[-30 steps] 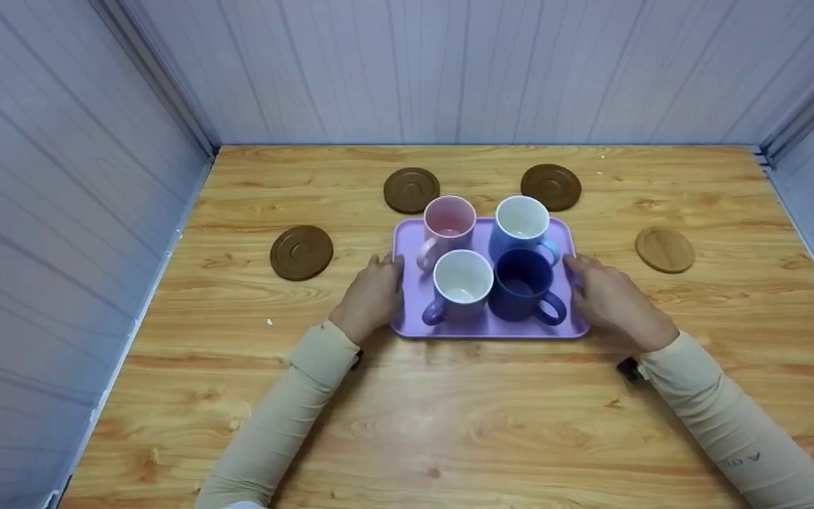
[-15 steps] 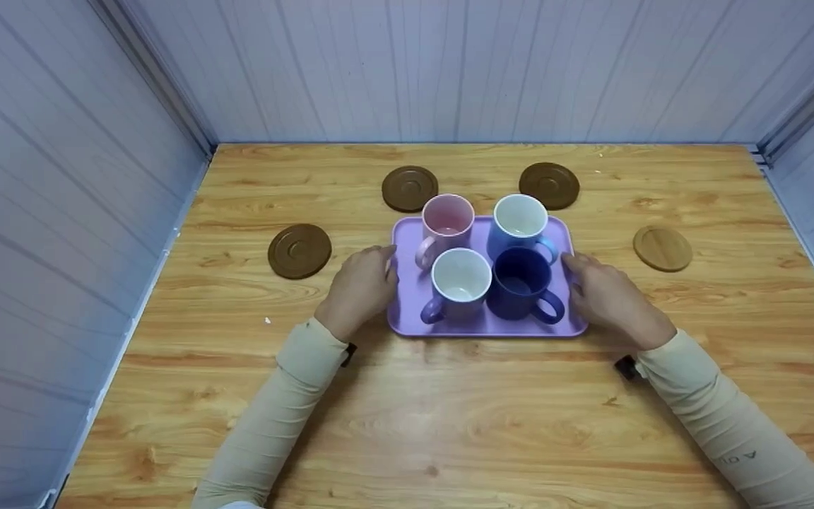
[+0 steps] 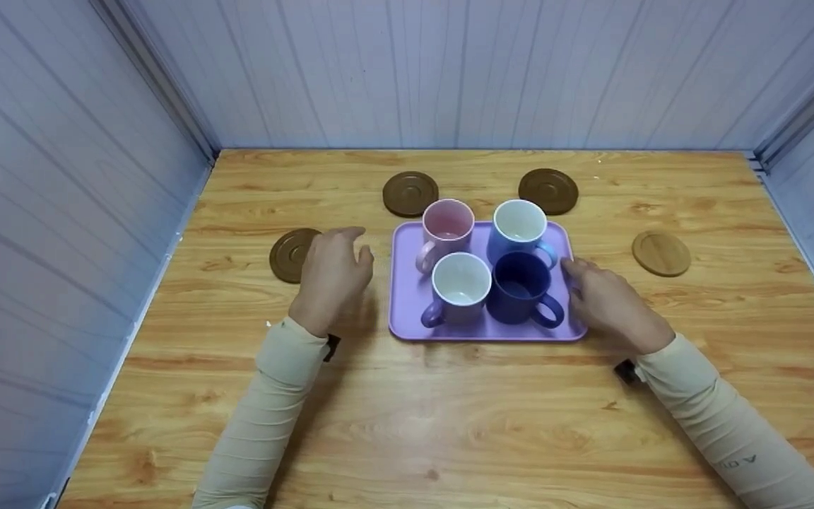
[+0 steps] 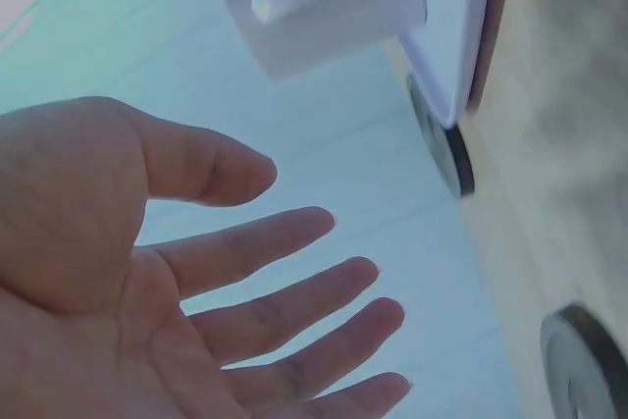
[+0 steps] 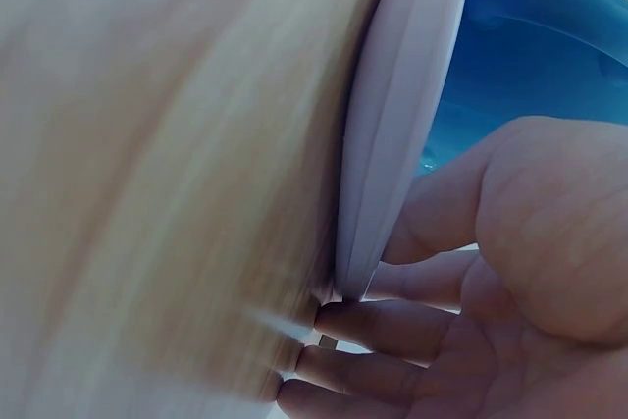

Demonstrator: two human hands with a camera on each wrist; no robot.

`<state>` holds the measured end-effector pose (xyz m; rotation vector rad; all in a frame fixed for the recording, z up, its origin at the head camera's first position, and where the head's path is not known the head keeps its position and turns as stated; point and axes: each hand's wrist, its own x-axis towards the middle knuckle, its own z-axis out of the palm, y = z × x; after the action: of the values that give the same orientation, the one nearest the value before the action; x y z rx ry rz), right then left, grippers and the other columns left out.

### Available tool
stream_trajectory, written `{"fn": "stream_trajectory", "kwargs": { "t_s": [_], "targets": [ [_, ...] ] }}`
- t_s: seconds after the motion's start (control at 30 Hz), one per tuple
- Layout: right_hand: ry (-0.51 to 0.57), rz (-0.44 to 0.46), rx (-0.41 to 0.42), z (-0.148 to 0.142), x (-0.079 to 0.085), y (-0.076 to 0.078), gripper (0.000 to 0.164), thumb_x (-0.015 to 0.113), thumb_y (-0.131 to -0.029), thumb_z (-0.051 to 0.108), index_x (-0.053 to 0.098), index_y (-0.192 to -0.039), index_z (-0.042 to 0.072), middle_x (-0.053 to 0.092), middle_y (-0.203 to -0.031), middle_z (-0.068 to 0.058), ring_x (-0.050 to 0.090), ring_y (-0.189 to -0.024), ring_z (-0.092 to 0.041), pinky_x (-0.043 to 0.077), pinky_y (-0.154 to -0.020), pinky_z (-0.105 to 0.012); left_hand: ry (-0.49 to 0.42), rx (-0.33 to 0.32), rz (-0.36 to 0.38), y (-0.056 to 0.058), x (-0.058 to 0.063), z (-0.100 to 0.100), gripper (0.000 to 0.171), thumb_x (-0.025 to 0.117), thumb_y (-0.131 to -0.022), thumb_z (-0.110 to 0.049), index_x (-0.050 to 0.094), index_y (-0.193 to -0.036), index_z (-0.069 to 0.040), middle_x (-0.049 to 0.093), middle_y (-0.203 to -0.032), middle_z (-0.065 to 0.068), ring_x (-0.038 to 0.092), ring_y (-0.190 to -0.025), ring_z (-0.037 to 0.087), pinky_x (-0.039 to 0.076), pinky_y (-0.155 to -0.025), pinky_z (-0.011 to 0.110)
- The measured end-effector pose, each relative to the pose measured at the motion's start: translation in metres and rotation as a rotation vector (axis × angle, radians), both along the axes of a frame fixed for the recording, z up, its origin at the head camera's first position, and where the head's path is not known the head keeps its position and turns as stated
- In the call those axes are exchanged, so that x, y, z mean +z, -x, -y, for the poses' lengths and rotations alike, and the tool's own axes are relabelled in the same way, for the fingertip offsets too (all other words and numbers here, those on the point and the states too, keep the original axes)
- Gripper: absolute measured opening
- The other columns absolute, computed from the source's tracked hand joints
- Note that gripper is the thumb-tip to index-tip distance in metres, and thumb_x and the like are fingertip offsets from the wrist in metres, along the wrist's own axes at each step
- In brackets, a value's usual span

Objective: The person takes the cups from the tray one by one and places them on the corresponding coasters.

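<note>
A lilac tray (image 3: 410,311) lies on the wooden table, bearing a pink mug (image 3: 449,223), a light blue mug (image 3: 520,223), a white mug with a purple handle (image 3: 460,283) and a dark blue mug (image 3: 520,293). At the tray's right rim, my right hand (image 3: 608,300) grips the edge; in the right wrist view the thumb (image 5: 442,213) overlaps the rim and other fingertips are down at the table. My left hand (image 3: 329,279) is off the tray's left side, holding nothing, its fingers spread in the left wrist view. It partly covers a brown coaster (image 3: 285,258).
Two brown coasters, one (image 3: 410,194) behind the pink mug and another (image 3: 548,191) behind the light blue mug, lie near the back wall (image 3: 421,78). To the tray's right is a lighter wooden coaster (image 3: 661,253). A panel wall (image 3: 61,212) runs along the left.
My left hand has let go of the tray's left edge and moved left, opening, over to the left brown coaster. The right hand, tray and mugs have stayed put.
</note>
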<state>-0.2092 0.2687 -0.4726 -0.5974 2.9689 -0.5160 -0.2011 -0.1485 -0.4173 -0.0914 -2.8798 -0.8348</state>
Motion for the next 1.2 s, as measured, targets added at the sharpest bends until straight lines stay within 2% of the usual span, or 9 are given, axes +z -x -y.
{"fn": "stream_trajectory", "kwargs": {
  "t_s": [0.23,0.37,0.57,0.77,0.97,1.07,1.2],
  "targets": [
    [-0.004,-0.005,0.002,0.0,0.0,-0.001,0.054,0.057,-0.096,0.005,0.048,-0.146,-0.013,0.052,-0.145,-0.035,0.052,-0.13,-0.055,0.042,-0.108,-0.065,0.02,0.063,-0.05,0.004,0.003,0.021,0.041,0.06,-0.099,-0.018,0.066,-0.134,0.002,0.065,-0.132,0.025,0.056,-0.125,0.046,0.041,-0.107,0.058],
    [-0.008,-0.019,0.002,0.0,-0.001,-0.001,0.052,0.057,-0.096,0.006,0.05,-0.144,-0.013,0.053,-0.144,-0.035,0.054,-0.127,-0.056,0.044,-0.104,-0.066,0.012,0.115,-0.025,0.007,0.001,0.033,0.044,0.06,-0.099,-0.022,0.065,-0.137,-0.001,0.06,-0.139,0.028,0.048,-0.131,0.051,0.035,-0.11,0.063],
    [-0.016,-0.023,-0.004,0.0,-0.001,0.0,0.052,0.056,-0.096,0.006,0.05,-0.144,-0.012,0.055,-0.141,-0.035,0.056,-0.124,-0.056,0.046,-0.102,-0.066,0.018,0.18,0.084,0.014,-0.003,0.048,0.052,0.059,-0.101,-0.034,0.059,-0.146,-0.007,0.048,-0.15,0.031,0.034,-0.139,0.058,0.026,-0.107,0.076],
    [-0.013,-0.001,0.0,0.0,0.0,0.0,0.053,0.056,-0.096,0.006,0.048,-0.146,-0.013,0.053,-0.143,-0.036,0.056,-0.124,-0.056,0.045,-0.103,-0.066,0.029,0.215,0.173,0.021,-0.014,0.061,0.064,0.062,-0.1,-0.045,0.051,-0.153,-0.01,0.037,-0.156,0.034,0.027,-0.142,0.06,0.02,-0.106,0.082],
    [-0.02,0.026,-0.008,-0.001,-0.001,0.001,0.055,0.054,-0.097,0.007,0.046,-0.148,-0.013,0.049,-0.147,-0.036,0.05,-0.132,-0.056,0.041,-0.108,-0.065,0.038,0.191,0.323,0.027,-0.022,0.066,0.079,0.059,-0.1,-0.049,0.03,-0.164,-0.014,0.014,-0.164,0.039,0.007,-0.148,0.065,0.012,-0.107,0.086],
    [-0.017,0.021,-0.004,-0.001,-0.001,0.001,0.055,0.055,-0.097,0.007,0.046,-0.148,-0.013,0.048,-0.148,-0.036,0.049,-0.133,-0.055,0.041,-0.109,-0.065,0.04,0.183,0.37,0.03,-0.025,0.07,0.085,0.06,-0.099,-0.048,0.021,-0.167,-0.015,0.007,-0.165,0.039,0.003,-0.149,0.065,0.011,-0.108,0.085],
    [-0.015,0.013,-0.002,-0.001,-0.002,0.001,0.055,0.056,-0.097,0.007,0.046,-0.148,-0.012,0.049,-0.148,-0.035,0.05,-0.133,-0.054,0.041,-0.109,-0.064,0.051,0.18,0.404,0.034,-0.031,0.074,0.087,0.061,-0.098,-0.047,0.018,-0.167,-0.014,0.005,-0.165,0.038,0.001,-0.149,0.064,0.011,-0.109,0.085]
  ]
}}
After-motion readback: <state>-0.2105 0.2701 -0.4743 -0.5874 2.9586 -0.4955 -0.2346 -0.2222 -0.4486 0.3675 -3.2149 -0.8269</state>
